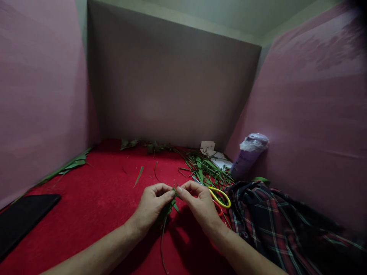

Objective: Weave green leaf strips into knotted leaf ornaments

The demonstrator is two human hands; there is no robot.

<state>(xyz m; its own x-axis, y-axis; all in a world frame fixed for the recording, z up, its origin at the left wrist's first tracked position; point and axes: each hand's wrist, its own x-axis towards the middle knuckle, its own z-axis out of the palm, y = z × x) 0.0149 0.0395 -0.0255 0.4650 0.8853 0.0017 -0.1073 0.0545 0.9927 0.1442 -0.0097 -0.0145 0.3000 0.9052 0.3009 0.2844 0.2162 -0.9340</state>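
Near the middle of the red cloth, my left hand pinches a small green leaf bundle between thumb and forefinger. Opposite it, my right hand is closed at the bundle's top, thumb and forefinger tips pressed together. A long thin stem hangs from the leaves towards me. Scissors with yellow and red handles lie just beyond my right hand, partly hidden by it. What exactly sits between the right fingertips is too small to make out fully, but it joins the leaves.
Cut grass and leaves lie in a heap at the back right, near white paper. A purple cup wrapped in plastic leans by the pink right wall. A plaid cloth lies right, a black flat object left.
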